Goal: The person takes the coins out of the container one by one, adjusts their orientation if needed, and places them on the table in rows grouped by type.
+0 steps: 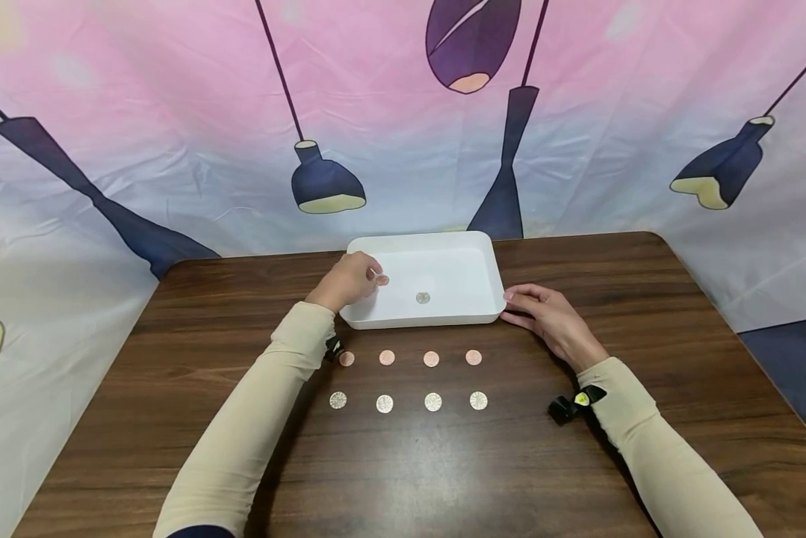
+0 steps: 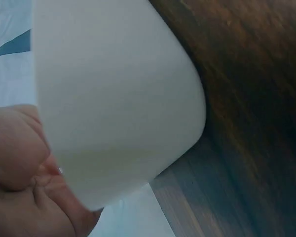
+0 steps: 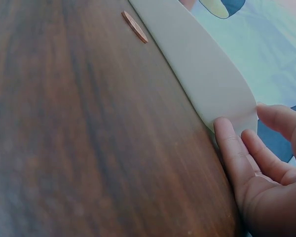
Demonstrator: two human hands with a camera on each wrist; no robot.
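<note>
Reaching over the left side of the white tray (image 1: 443, 261), my left hand (image 1: 352, 280) pinches a copper-coloured coin (image 1: 382, 280) at its fingertips, just above the tray floor. A silver-coloured coin (image 1: 423, 297) lies flat inside the tray near its front wall. My right hand (image 1: 550, 317) touches the tray's front right corner from outside. In the right wrist view, fairly straight fingers (image 3: 232, 148) rest against the outer wall (image 3: 207, 69). The tray wall (image 2: 118, 98) hides the left fingertips in the left wrist view.
On the brown wooden table (image 1: 544, 478), in front of the tray, lies a row of several copper-coloured coins (image 1: 431, 359). Nearer is a row of several silver-coloured coins (image 1: 432, 402). A patterned cloth (image 1: 403, 112) hangs behind the table.
</note>
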